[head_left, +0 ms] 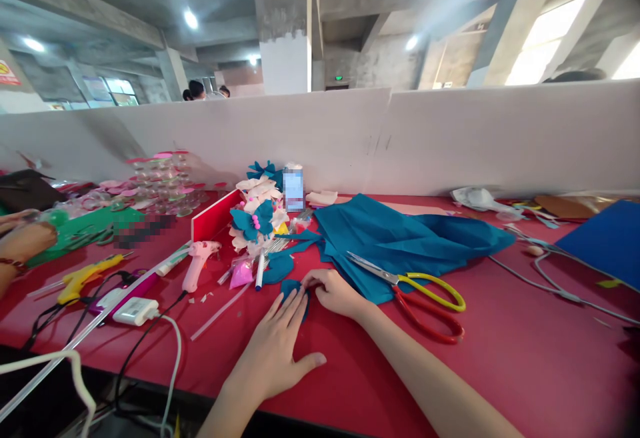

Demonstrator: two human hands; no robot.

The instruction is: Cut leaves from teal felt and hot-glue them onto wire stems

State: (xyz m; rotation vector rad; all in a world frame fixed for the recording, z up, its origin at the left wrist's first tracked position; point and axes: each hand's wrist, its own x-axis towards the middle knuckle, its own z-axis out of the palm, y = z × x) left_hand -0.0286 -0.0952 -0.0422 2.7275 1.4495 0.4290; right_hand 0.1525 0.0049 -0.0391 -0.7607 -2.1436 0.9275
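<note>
A small teal felt piece lies on the red tabletop, partly hidden by my hands. My left hand rests flat across it, fingers stretched out and thumb apart. The fingers of my right hand are curled, and their tips pinch at the piece's upper right edge beside my left fingertips. Just beyond lies another cut teal piece. To the right spreads a large teal felt sheet. Scissors with yellow and red handles lie partly on it, blades spread slightly.
Left are a pink glue gun, a yellow glue gun, a white charger and trailing cables. Felt flowers, a marker and a phone stand or lie ahead. Another person's arm reaches in at far left.
</note>
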